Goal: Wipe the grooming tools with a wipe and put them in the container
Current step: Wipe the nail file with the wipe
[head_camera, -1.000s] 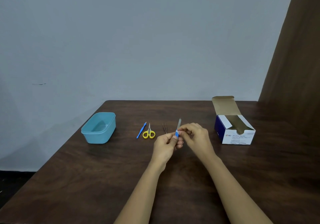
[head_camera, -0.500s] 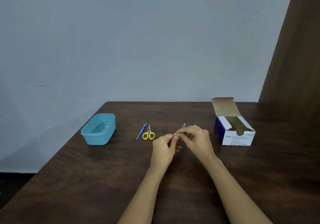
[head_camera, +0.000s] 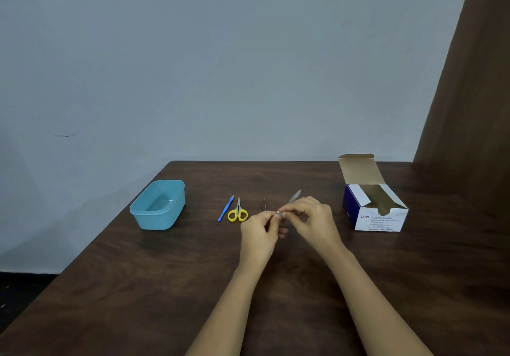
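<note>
Nearest to us, two bare forearms reach up from the bottom edge over the dark wooden bench (head_camera: 165,286), and the hands meet just above its middle. The left hand (head_camera: 260,230) has its fingers curled and pinches the blue handle end of a slim metal file (head_camera: 294,197). The right hand (head_camera: 314,217) is closed over the file's shaft right beside it, so both hands grip the one tool, held up off the bench. Between the two sets of fingertips we catch a small fleck of white, the wipe (head_camera: 278,212), though it is too small for us to say how it is folded. The file's grey tip pokes out past the right hand, tilted up and to the right. Just beyond the left hand lie the thin tweezers (head_camera: 262,204), flat on the bench. Left of them are the yellow-handled scissors (head_camera: 238,213), blades pointing away, and close beside those a narrow blue tool (head_camera: 226,208). Further left, well apart from the tools, sits the light blue container (head_camera: 157,205), lid off, with nothing visible inside. Off to the right stands an open box (head_camera: 375,209) marked Alcohol Swabs, flap raised. Behind it all we have a pale grey wall (head_camera: 220,66) and a brown panel (head_camera: 469,107) on the right.
</note>
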